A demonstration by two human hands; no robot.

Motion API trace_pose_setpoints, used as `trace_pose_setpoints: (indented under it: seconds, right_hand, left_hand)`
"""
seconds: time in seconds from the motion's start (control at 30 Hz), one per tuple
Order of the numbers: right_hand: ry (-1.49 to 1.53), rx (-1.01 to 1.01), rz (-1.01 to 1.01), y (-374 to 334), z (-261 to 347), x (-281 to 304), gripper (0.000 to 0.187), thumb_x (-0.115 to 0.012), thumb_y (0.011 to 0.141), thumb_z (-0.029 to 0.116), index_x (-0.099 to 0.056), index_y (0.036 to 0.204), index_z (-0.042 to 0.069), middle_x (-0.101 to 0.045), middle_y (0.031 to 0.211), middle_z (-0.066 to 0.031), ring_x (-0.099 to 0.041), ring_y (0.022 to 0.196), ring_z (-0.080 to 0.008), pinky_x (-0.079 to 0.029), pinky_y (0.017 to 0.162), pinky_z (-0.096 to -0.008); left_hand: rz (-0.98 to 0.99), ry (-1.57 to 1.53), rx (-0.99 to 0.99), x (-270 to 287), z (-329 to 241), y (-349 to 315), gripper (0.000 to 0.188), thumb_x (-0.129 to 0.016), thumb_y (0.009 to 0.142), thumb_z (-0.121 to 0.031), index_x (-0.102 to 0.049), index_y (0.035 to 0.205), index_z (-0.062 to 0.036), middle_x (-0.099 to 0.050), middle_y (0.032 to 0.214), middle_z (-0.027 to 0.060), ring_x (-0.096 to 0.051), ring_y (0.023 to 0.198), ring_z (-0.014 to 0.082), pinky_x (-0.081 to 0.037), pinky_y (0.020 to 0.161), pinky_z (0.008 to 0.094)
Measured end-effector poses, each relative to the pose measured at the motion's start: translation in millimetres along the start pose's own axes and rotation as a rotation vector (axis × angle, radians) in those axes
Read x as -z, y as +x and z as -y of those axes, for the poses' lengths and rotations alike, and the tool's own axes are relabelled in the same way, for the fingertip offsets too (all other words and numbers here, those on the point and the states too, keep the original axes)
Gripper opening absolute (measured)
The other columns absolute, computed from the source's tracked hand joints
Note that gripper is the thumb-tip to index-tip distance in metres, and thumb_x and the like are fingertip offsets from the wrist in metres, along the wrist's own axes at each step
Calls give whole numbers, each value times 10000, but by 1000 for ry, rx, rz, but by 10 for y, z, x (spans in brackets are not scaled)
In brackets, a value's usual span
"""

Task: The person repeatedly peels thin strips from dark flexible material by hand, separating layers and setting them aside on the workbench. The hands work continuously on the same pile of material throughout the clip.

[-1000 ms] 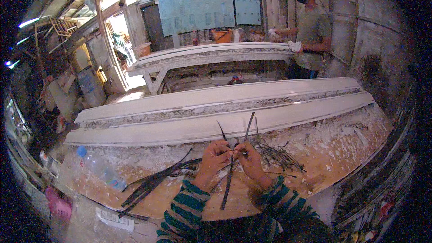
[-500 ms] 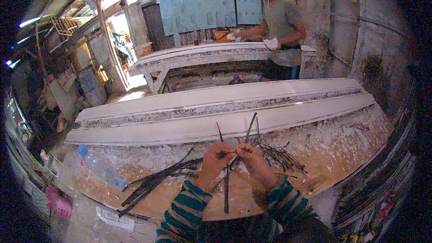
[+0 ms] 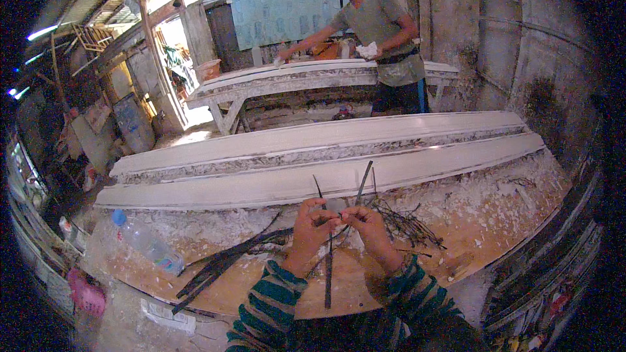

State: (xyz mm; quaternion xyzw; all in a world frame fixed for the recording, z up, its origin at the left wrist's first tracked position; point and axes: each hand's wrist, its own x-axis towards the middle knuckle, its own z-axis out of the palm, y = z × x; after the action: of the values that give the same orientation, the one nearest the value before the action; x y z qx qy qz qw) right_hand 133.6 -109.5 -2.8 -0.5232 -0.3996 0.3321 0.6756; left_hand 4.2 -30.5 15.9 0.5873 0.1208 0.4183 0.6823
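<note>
Close together over the near edge of the table, my left hand (image 3: 308,229) and my right hand (image 3: 372,229) meet at the fingertips. Both are closed in a pinch on thin dark strips. One dark strip (image 3: 328,280) hangs straight down below the fingers, and another strip (image 3: 365,181) sticks up beside my right hand. A slim pointed end rises behind my left hand. Where the strips cross between the fingers is too small to make out. A bundle of wider dark strips (image 3: 225,267) lies to the left; a tangle of thin ones (image 3: 411,227) lies to the right.
A plastic bottle with a blue cap (image 3: 145,246) lies at the table's left. Two long white moulded lengths (image 3: 313,181) span the table beyond my hands, with white crumbs around. Across from me, a masked co-worker (image 3: 385,26) stands at another white-covered bench (image 3: 287,78).
The co-worker has shifted left and stretched an arm leftward along the far bench. My hands stay in nearly the same place, with only the left fingers slightly rearranged.
</note>
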Motion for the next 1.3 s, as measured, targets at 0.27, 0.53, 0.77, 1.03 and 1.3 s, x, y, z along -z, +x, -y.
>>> trace_pose_setpoints:
  seconds: [0.27,0.53,0.77,1.03,1.3]
  right_hand:
    - [-133,94,-16,-69,170,-80,148,-659,769,146,-635,853,26,-619,790,-19,-552,738,-90,-440,682,-228]
    - [-80,56,17,-67,146,-92,117,-650,773,121,-625,844,32,-624,786,-26,-557,729,-83,-448,682,-231]
    - [-304,102,-13,-55,17,-93,57,-596,797,59,-580,848,38,-597,798,-14,-542,742,-79,-441,681,-223]
    - [61,15,121,-30,-68,-51,70,-510,846,106,-533,871,45,-543,795,-7,-515,740,-86,-435,682,-230]
    - [364,-133,205,-50,9,-80,80,-488,855,123,-524,874,55,-548,798,-10,-532,736,-111,-442,681,-246]
  left_hand:
    - [-45,2,75,-15,-56,-4,549,-692,715,-42,-355,1147,-74,-615,794,80,-574,681,125,-463,576,233]
    - [-9,232,-59,-4,-23,9,521,-682,715,-24,-400,1153,-57,-601,801,61,-573,703,116,-468,602,228]
    - [-9,451,-131,11,-53,-31,402,-615,754,-4,-462,1124,-40,-603,806,38,-574,755,114,-463,663,231]
    - [-20,154,11,37,150,10,203,-613,767,-17,-539,956,-27,-597,820,29,-568,766,108,-462,672,231]
    - [-10,33,97,0,37,-22,61,-599,788,-31,-565,839,-26,-592,792,25,-567,735,112,-471,657,238]
